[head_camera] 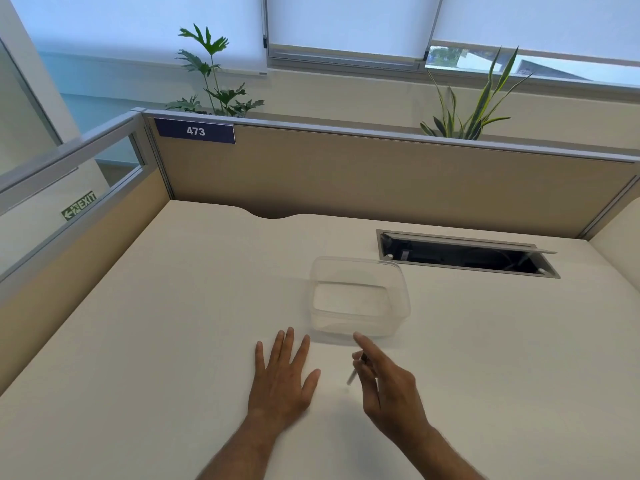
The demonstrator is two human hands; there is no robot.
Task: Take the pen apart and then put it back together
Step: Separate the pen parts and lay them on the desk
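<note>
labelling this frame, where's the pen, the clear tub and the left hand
pen (354, 374), head view, on its pale lower shaft below the right hand's fingers
clear tub (360, 329), head view, on its near wall
left hand (284, 374), head view, on the back of the hand

Bright, even daylight through the blinds (346, 19) at the top, soft faint shadows under both hands on the table (173, 323), no harsh glare, wide-angle bending at the edges, right hand (388, 386) and pen (353, 375) motion-blurred, overall slightly soft.
</note>
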